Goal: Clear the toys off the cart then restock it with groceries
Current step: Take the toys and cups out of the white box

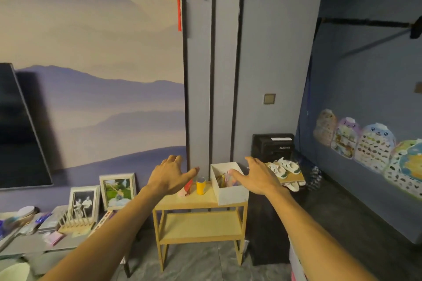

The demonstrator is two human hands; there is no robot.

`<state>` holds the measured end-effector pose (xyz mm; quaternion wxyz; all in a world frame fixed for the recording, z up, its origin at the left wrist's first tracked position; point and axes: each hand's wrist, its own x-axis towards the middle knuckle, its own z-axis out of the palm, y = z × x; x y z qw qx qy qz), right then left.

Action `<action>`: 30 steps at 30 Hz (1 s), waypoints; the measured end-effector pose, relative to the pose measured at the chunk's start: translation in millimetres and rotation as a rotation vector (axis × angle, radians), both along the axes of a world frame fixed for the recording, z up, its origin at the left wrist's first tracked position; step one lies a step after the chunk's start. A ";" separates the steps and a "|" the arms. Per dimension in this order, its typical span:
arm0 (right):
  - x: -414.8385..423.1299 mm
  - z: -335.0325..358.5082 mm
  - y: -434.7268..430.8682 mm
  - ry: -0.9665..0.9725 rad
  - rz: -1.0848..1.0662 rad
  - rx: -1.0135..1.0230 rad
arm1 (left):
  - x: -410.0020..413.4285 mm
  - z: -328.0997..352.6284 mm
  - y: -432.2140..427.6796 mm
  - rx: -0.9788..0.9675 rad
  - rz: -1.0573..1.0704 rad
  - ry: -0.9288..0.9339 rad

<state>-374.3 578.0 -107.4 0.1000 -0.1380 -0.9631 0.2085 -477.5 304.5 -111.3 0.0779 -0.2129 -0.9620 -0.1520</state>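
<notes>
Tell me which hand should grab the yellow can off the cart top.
Left, probably. The left hand hovers open beside the yellow can; the right hand hangs over the white box.

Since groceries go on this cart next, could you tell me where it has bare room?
The lower shelf looks wholly bare. On the top, only the front strip before the yellow cup is free. The white box fills the right end, and the red toy crowds the left, under the left hand.
</notes>
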 end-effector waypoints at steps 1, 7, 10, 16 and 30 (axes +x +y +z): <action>-18.8 -5.4 11.0 -0.004 0.004 0.009 | -17.3 -3.4 10.4 0.001 0.004 -0.006; -126.6 -34.2 76.8 -0.056 0.035 0.030 | -116.1 -24.0 71.1 0.054 0.066 -0.071; -177.5 -47.2 108.4 -0.084 0.048 0.031 | -160.9 -36.0 101.7 0.062 0.080 -0.098; -259.3 -84.4 155.1 -0.140 0.055 -0.013 | -241.0 -70.1 163.1 0.023 0.062 -0.205; -469.4 -202.7 223.9 -0.342 -0.046 -0.138 | -466.2 -190.2 261.1 -0.081 -0.061 -0.466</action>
